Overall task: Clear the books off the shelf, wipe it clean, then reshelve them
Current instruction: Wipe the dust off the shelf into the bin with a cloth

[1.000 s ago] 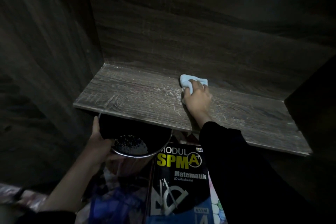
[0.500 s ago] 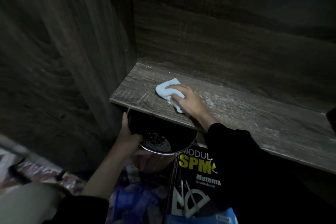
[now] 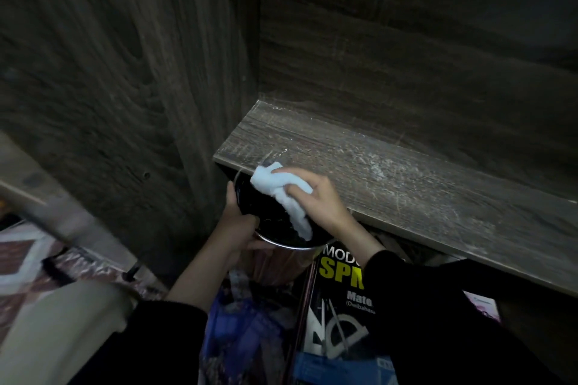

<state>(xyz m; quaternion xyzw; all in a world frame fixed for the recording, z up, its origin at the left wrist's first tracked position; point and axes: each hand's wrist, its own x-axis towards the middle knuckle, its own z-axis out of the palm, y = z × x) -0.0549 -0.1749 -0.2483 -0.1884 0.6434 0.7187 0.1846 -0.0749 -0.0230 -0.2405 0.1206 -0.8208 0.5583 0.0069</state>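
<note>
1. The right hand [image 3: 322, 200] grasps the white cloth [image 3: 281, 191], with the fingers curled over its bunched upper part, at the front left corner of the shelf [image 3: 422, 197].
2. The cloth's lower tail hangs past the shelf's front edge and into the metal bowl [image 3: 281, 244].
3. The left hand [image 3: 237, 222] grips the bowl by its rim and holds it just under the shelf edge, directly below the cloth.
4. Change: one second ago the cloth pressed on the shelf mid-way along, near the back. It has since travelled left and forward to the front lip. This reads as one sweep stroke ending, with loosened dirt drawn off into the bowl.
5. The visible part of the shelf carries no books. Pale dust streaks [image 3: 375, 166] remain toward the middle and right, so wiping is judged incomplete.
6. The workbook [image 3: 337, 291] with yellow lettering lies below the shelf, partly covered by the right sleeve. The blue book [image 3: 247, 322] lies beside it. Reshelving has not begun.
</note>
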